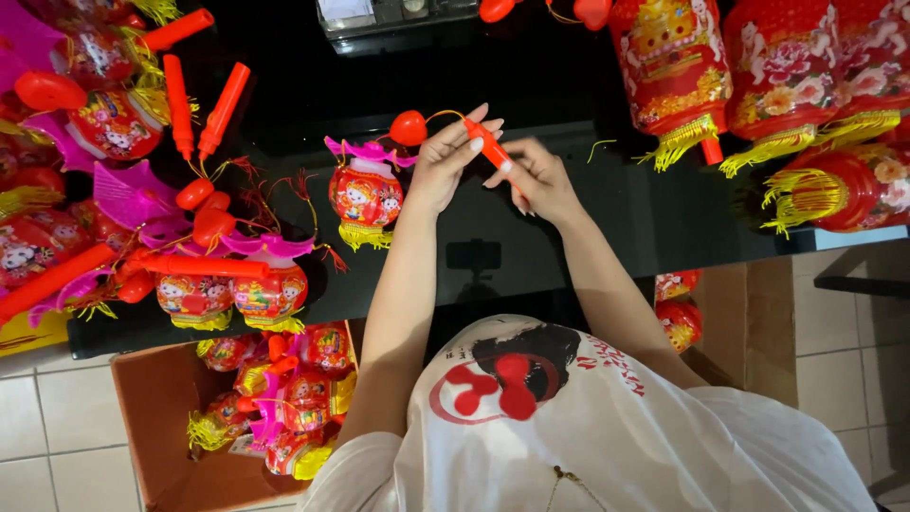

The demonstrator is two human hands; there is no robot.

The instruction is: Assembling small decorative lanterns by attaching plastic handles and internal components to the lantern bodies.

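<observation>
Two bare hands met over the middle of the black table, both closed on one red plastic handle. The left hand pinched the stick's upper end with its fingers curled narrow and two fingertips lifted, while the right hand gripped the lower end from the other side, thumb and forefinger tight on it. From the top of the handle a thin wire curved over to a small red bulb piece, and just beside the left hand, toward the table's left side, hung a little red lantern with a pink roof-shaped cap and a yellow fringe; whether it rested on the glossy surface or dangled just above it could not be told. At the table's left edge lay a heap of similar small lanterns mixed with loose red sticks and pink caps. Along the far right corner stood several large red lanterns with golden tassels, well apart from the hands. Below the table's near edge, on the tiled floor, an open cardboard box held more of the small lanterns. Between the forearms showed the person's white shirt with a red and black print.
</observation>
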